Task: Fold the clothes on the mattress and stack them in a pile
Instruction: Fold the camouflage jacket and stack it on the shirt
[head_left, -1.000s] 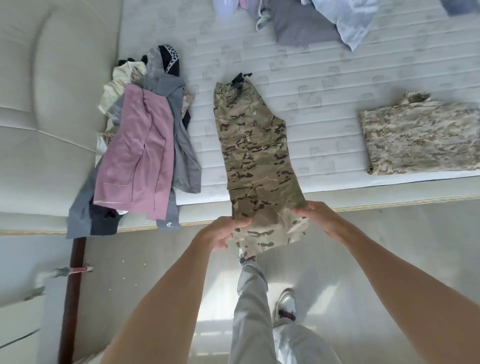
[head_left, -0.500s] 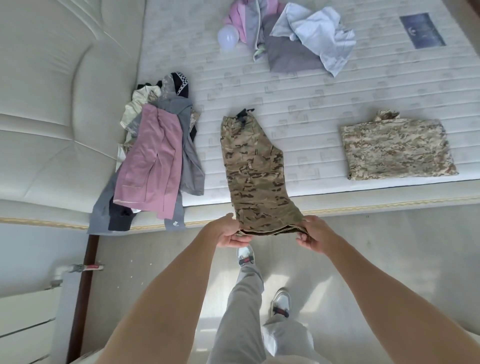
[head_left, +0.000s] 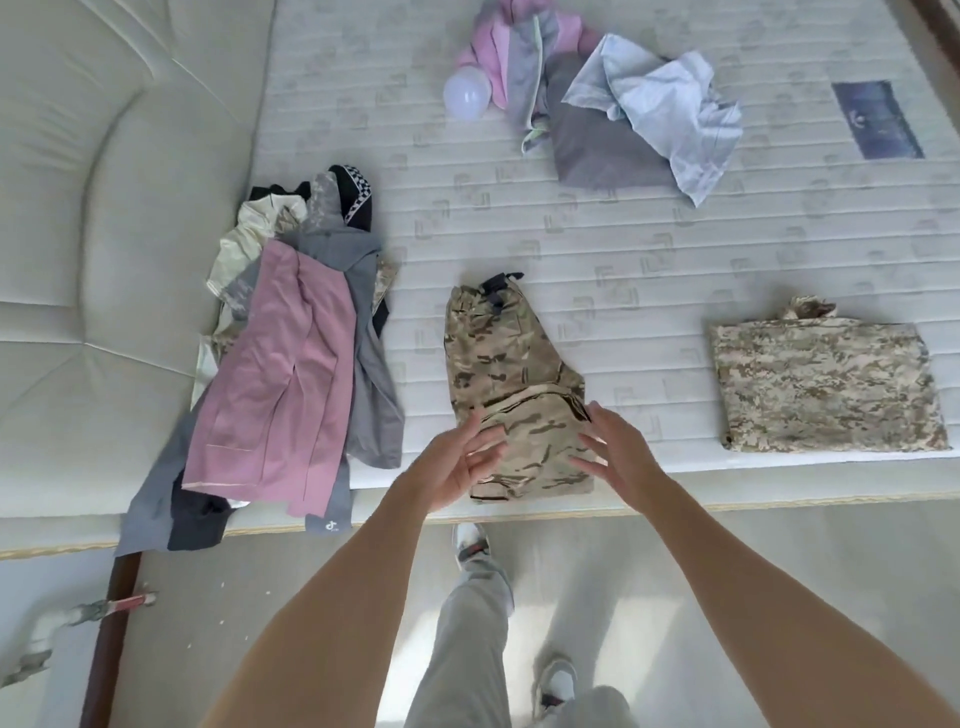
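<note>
Camouflage trousers (head_left: 511, 379) lie on the white mattress (head_left: 597, 234) near its front edge, their lower part doubled up over the upper part. My left hand (head_left: 457, 462) hovers over the fold's left side with fingers spread. My right hand (head_left: 615, 447) is at the fold's right side, fingers also spread and holding nothing. A folded camouflage garment (head_left: 826, 384) lies flat to the right. A heap of unfolded clothes with a pink garment (head_left: 280, 379) on top lies to the left, hanging over the mattress edge.
At the back of the mattress lies a second loose heap of pink, grey and light blue clothes (head_left: 613, 109) beside a white bulb (head_left: 466, 95). A padded headboard (head_left: 104, 208) is on the left. My legs and shoes stand on the floor below.
Both hands lifted the trousers' lower end and laid it over the upper part, then let go and opened. The view has tilted up toward the mattress.
</note>
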